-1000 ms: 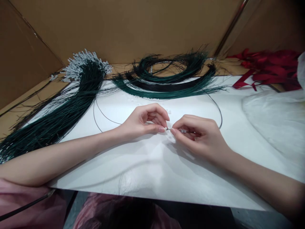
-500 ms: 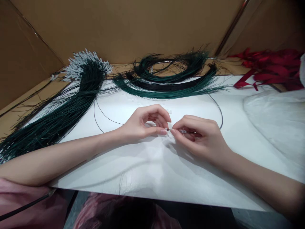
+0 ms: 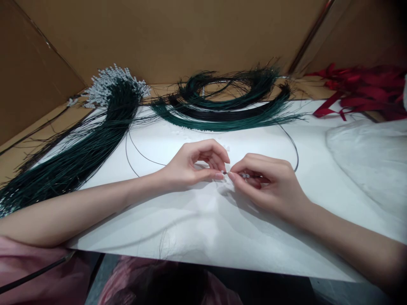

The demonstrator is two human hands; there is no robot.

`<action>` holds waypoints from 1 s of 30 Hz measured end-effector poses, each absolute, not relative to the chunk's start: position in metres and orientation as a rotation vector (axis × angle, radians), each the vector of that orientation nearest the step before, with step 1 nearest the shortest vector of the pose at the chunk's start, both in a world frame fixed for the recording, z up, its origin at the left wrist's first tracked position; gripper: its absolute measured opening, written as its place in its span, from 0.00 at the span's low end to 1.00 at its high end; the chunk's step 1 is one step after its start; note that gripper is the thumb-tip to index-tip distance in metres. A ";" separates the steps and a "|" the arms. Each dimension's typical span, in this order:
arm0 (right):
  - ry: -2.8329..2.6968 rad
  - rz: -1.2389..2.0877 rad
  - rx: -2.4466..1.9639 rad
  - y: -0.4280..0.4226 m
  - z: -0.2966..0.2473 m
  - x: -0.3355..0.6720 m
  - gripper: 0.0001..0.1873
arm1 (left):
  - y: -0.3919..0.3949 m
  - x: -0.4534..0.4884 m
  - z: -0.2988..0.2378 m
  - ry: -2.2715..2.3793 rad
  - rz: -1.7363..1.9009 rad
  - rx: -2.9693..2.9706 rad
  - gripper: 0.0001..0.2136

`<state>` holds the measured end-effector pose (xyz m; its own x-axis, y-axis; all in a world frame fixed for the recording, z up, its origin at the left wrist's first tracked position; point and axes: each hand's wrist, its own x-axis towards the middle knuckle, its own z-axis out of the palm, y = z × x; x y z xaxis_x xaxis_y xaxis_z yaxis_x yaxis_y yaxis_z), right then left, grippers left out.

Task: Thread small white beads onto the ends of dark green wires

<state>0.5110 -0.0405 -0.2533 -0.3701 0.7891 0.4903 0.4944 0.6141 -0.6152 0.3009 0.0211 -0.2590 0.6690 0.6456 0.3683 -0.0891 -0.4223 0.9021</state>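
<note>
Near the middle of the white sheet (image 3: 203, 237), my left hand (image 3: 199, 165) pinches a small pale bead (image 3: 222, 172) between thumb and fingertip. My right hand (image 3: 270, 180) faces it, closed on a thin dark wire (image 3: 291, 146) that loops out behind the hand. A few clear white beads (image 3: 245, 176) sit on the wire under the right fingers. A short dark bit of wire bridges the narrow gap between the two pinches. The palm side of my right hand hides part of the wire.
At left lies a thick bundle of dark green wires (image 3: 104, 140) with white beaded tips (image 3: 114, 87). Curved bundles of green and black wires (image 3: 229, 120) rest at the back. Red ribbons (image 3: 369, 91) and a translucent plastic bag (image 3: 369, 156) are at right. Cardboard walls (image 3: 190, 38) enclose the back.
Almost nothing differs. Both hands keep their pinches, and the whole view has shifted very slightly.
</note>
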 end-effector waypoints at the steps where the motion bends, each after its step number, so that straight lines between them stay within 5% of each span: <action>1: -2.045 0.474 -1.011 -0.040 -0.254 0.511 0.08 | 0.021 0.301 -0.259 0.441 0.878 1.842 0.14; 30: -2.088 0.375 -0.958 -0.041 -0.252 0.509 0.09 | 0.021 0.303 -0.260 0.444 0.869 1.900 0.12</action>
